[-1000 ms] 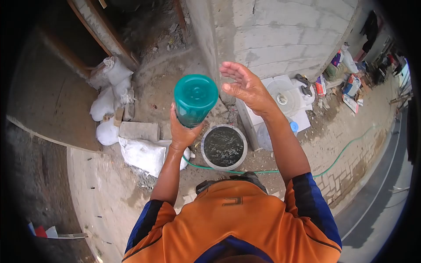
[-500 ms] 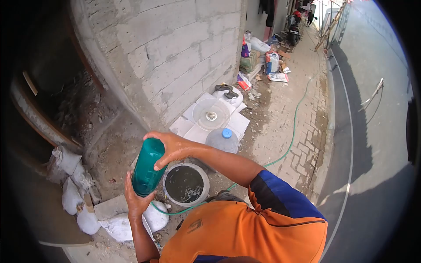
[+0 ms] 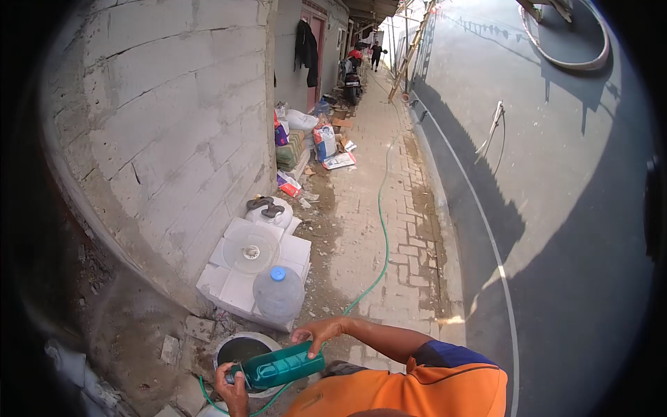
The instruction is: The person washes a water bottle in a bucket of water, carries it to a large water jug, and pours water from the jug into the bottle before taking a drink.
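Observation:
A translucent teal bottle (image 3: 281, 366) lies nearly level between my hands, in front of and partly over a round tub of dark water (image 3: 243, 351). My left hand (image 3: 233, 390) is closed around the bottle's narrow, dark neck end. With thumb and fingers, my right hand (image 3: 321, 336) grips the wide far end. The bottle and my left hand hide part of the tub. Close beyond them stands a clear plastic jug with a blue cap (image 3: 279, 293).
White blocks (image 3: 231, 281) by the block wall (image 3: 167, 132) carry a clear round lid (image 3: 250, 251). A green hose (image 3: 384, 229) runs along the paved path. Bags (image 3: 324, 142) and a motorbike (image 3: 352, 87) stand farther up; a person (image 3: 376, 55) is in the distance.
The bottle has gone from steeply tilted to nearly level. My left hand has shifted to its neck, my right to the other end. The view has swung up and right along the path.

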